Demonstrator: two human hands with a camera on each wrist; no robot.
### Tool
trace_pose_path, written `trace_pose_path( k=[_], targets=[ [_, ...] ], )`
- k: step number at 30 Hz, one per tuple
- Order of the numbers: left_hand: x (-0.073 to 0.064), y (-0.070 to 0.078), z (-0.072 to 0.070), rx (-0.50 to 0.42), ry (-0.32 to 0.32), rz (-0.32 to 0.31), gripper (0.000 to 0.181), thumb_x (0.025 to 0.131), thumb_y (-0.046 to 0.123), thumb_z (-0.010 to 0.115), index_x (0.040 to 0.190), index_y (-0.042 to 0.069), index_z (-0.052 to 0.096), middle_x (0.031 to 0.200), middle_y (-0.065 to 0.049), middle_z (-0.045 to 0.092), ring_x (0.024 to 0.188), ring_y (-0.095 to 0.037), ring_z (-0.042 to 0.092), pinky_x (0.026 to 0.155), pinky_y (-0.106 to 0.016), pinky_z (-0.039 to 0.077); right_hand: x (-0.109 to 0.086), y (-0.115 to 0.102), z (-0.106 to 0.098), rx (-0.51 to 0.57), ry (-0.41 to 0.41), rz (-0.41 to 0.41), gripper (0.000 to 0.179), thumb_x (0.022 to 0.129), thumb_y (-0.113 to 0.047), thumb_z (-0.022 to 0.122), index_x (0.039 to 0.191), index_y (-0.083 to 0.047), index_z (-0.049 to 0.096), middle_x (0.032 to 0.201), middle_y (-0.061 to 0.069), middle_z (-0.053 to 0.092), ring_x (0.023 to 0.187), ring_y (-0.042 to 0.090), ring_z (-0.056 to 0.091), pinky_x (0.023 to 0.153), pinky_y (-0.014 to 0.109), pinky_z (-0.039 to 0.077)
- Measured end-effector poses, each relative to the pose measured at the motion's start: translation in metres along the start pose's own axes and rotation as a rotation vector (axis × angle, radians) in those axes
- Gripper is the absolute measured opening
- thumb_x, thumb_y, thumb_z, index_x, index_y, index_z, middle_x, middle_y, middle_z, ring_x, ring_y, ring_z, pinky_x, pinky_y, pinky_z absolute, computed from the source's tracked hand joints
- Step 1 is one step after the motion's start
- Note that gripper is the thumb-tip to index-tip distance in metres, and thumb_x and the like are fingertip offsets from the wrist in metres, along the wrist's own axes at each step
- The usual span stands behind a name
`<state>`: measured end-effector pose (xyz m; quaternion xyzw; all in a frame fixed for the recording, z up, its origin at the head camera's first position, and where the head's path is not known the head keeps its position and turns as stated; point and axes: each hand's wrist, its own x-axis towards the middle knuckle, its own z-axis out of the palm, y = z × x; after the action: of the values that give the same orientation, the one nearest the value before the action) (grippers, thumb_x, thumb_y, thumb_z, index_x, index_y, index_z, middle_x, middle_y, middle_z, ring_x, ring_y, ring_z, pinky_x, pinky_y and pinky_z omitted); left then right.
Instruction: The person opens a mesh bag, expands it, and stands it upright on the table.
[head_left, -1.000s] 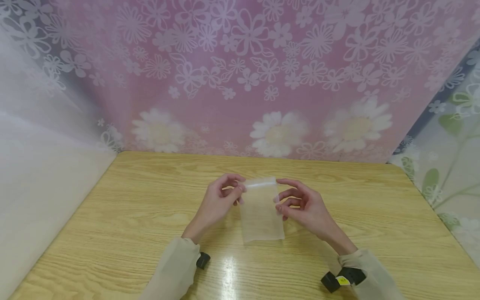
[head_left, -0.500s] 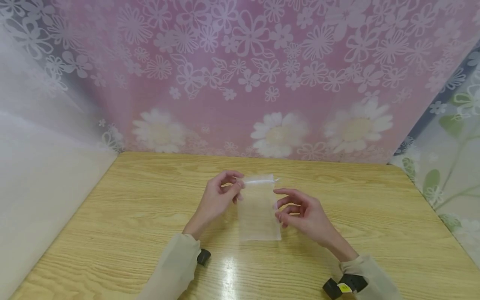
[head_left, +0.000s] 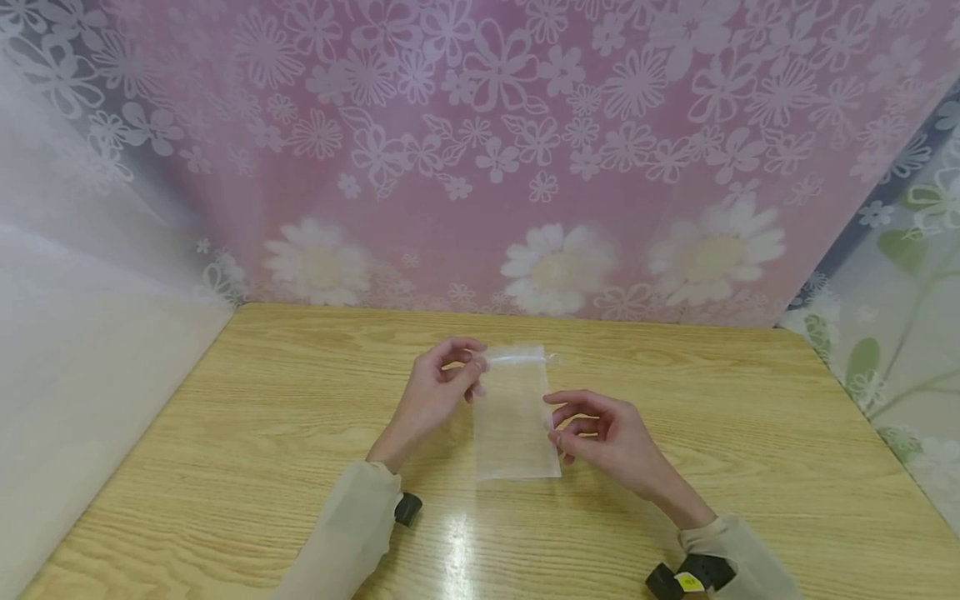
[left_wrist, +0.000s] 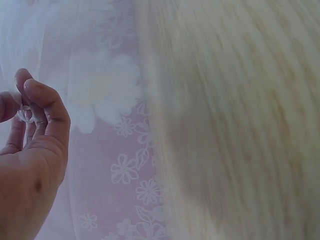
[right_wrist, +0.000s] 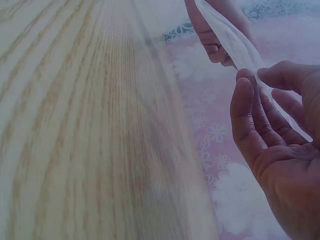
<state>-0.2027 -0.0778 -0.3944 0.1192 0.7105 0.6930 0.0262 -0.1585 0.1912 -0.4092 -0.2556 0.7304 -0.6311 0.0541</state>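
A clear plastic zip bag (head_left: 513, 425) hangs between both hands above the table, its shiny zip strip along the top and a small clear tab sticking out at the top right corner. My left hand (head_left: 438, 387) pinches the upper left edge of the bag between thumb and fingers. Lower down on the opposite side, my right hand (head_left: 611, 429) pinches the right edge with thumb and fingertips. In the right wrist view the bag (right_wrist: 232, 37) appears nearly edge-on, with the right hand (right_wrist: 280, 130) at its side. The left wrist view shows the left hand (left_wrist: 42, 125) with curled fingers.
A wood-grain table (head_left: 247, 417) lies under the hands. Behind it hangs a pink flowered curtain (head_left: 420, 167), with pale cloth (head_left: 90, 333) at the left and leaf-patterned cloth (head_left: 907, 333) at the right. Dark straps with small cameras sit on both wrists.
My right hand has slid down the bag's right edge from near the top corner. The bag and my left hand have shifted slightly up and left. The tab at the top right corner has come into sight.
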Motion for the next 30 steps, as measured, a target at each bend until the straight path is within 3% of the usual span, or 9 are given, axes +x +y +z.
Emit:
trace_pose_path(
  k=[3,14,20,27,30],
  targets=[
    [0.0001,0.0003,-0.0002,0.006,-0.003,-0.004,0.025,0.103,0.012,0.062,0.127,0.007,0.064,0.105,-0.007,0.063,0.072,-0.015,0.069,0.066,-0.03,0.057,-0.0004,0.0005,0.0004,0.001,0.0,0.0,0.042,0.092,0.006,0.07,0.13,0.014,0.056,0.101,-0.001,0.069,0.077,0.009,0.072,0.061,0.038,0.062],
    [0.0003,0.0013,-0.0003,0.016,-0.03,-0.009,0.029,0.104,0.012,0.06,0.133,0.008,0.062,0.107,-0.006,0.062,0.075,-0.012,0.07,0.068,-0.031,0.058,0.0002,0.0025,0.0019,-0.005,0.038,0.014,0.033,0.094,0.005,0.068,0.126,0.01,0.062,0.095,-0.003,0.068,0.072,0.008,0.07,0.06,0.036,0.061],
    [0.0009,0.0016,-0.0004,0.031,-0.058,-0.008,0.036,0.103,0.016,0.062,0.139,0.021,0.059,0.113,-0.009,0.063,0.078,-0.014,0.072,0.072,-0.034,0.06,0.0021,0.0024,0.002,0.005,0.066,0.013,0.034,0.094,0.005,0.068,0.127,0.011,0.061,0.095,-0.003,0.068,0.068,0.01,0.069,0.06,0.035,0.061],
    [-0.0011,0.0037,0.0014,0.07,-0.102,0.007,0.044,0.104,0.017,0.062,0.146,0.025,0.052,0.119,-0.014,0.067,0.082,-0.018,0.074,0.081,-0.054,0.06,0.0037,0.0028,0.0016,0.027,0.108,0.003,0.032,0.095,0.006,0.067,0.126,0.01,0.062,0.096,-0.004,0.069,0.069,0.011,0.068,0.062,0.032,0.061],
    [-0.0026,0.0037,0.0017,0.069,-0.111,0.006,0.044,0.104,0.016,0.062,0.146,0.024,0.053,0.119,-0.015,0.067,0.083,-0.019,0.074,0.082,-0.057,0.059,0.004,0.0034,0.0015,0.024,0.132,0.002,0.03,0.095,0.006,0.066,0.125,0.012,0.063,0.095,-0.005,0.07,0.07,0.008,0.068,0.063,0.03,0.06]
  ],
)
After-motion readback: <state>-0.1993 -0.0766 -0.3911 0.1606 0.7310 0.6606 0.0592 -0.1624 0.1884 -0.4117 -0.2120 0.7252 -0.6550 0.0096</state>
